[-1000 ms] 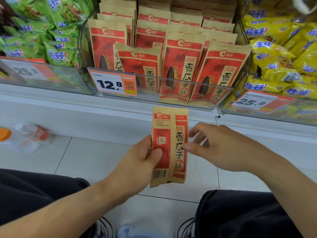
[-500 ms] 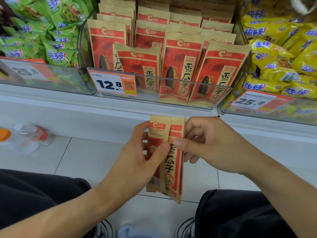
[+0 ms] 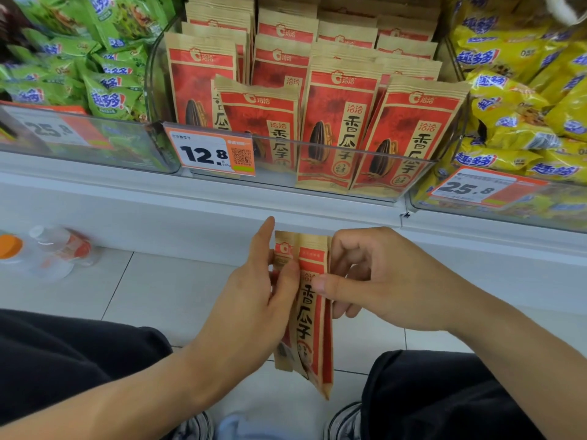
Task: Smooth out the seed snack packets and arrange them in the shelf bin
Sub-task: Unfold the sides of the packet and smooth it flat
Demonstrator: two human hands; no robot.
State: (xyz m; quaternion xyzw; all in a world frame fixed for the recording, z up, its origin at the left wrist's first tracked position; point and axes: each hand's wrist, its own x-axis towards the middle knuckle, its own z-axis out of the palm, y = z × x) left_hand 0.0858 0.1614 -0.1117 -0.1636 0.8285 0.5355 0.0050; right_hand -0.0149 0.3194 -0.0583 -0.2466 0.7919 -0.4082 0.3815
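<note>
A red and tan seed snack packet [image 3: 313,315] hangs upright in front of me, folded lengthwise and seen almost edge-on. My left hand [image 3: 257,300] pinches its left side with the thumb on the front and the index finger pointing up. My right hand [image 3: 378,281] pinches its right side, thumb on the front and fingers curled behind. Just above stands the clear shelf bin [image 3: 349,154], with several matching seed packets [image 3: 336,122] upright in rows behind its front wall.
A 12.8 price tag [image 3: 211,152] is clipped to the bin's front left. Green snack bags [image 3: 108,74] fill the left bin, yellow bags [image 3: 521,100] the right. Clear bottles [image 3: 47,252] lie on the tiled floor at left. My knees flank the packet below.
The packet has turned from flat and facing me to folded and nearly edge-on. My right hand went from touching its edge to pinching it, and both hands moved closer together.
</note>
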